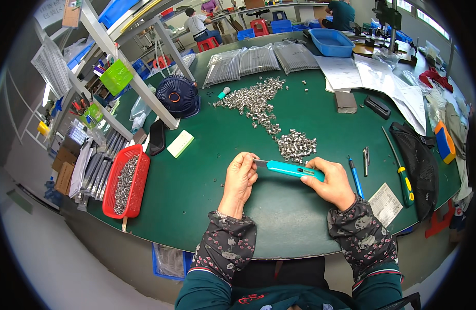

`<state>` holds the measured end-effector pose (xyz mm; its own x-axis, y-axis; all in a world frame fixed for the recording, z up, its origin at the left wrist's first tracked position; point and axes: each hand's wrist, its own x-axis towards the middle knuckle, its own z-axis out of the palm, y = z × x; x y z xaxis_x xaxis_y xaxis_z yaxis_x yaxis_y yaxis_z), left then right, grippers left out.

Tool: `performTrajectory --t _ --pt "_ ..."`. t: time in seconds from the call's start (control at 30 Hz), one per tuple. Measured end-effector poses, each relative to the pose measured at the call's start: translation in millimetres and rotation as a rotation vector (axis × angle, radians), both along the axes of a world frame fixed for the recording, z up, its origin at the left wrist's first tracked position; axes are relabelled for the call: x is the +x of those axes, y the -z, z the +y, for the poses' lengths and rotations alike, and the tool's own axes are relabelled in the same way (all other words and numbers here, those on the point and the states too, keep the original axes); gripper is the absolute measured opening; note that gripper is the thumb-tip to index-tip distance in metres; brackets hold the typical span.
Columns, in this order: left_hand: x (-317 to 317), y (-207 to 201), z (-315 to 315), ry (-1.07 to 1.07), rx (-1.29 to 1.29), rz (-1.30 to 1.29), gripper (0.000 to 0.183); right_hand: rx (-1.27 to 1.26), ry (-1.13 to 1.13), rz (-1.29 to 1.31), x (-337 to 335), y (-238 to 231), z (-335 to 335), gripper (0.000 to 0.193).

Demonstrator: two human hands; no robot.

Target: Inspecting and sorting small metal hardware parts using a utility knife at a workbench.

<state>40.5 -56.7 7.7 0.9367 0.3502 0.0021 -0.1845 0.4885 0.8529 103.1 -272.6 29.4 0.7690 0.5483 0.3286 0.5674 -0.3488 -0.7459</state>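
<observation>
Teal cutter (288,168) is up over the near side of a green counter (196,170), long axis pretty much left-right, blade (261,163) pointing left, back end dipping a touch. Right grip (328,181) is closed snugly round its handle; left grip (241,178) curls in at the blade tip, can't tell if it's pinching anything. Small metal rings (297,145) sit heaped just beyond, people (197,26) sit further back in the workshop, and the printed card (386,203) at right is too small to read.

The knife handle (289,169) looks smooth plastic, the small parts (297,145) shiny metal, sleeves (228,236) cloth.
</observation>
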Motion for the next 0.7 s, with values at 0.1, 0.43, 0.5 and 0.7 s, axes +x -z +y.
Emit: performTrajectory --t 0.1,0.43,0.5,0.7 --pt "0.8 -0.1 -1.2 -0.026 0.028 0.033 0.020 -0.005 0.009 -0.018 -0.7 -0.7 -0.1 0.028" --pt "0.2 0.8 1.5 0.023 -0.005 0.129 0.027 0.074 0.039 -0.227 -3.3 0.6 2.4 0.026" --pt "-0.4 1.7 2.3 0.073 -0.061 0.131 0.029 0.153 0.050 -0.294 -2.5 1.0 3.0 0.023" --pt "-0.6 -4.8 -3.2 0.044 -0.028 0.029 0.017 0.215 0.088 -0.237 0.1 3.4 3.3 0.023"
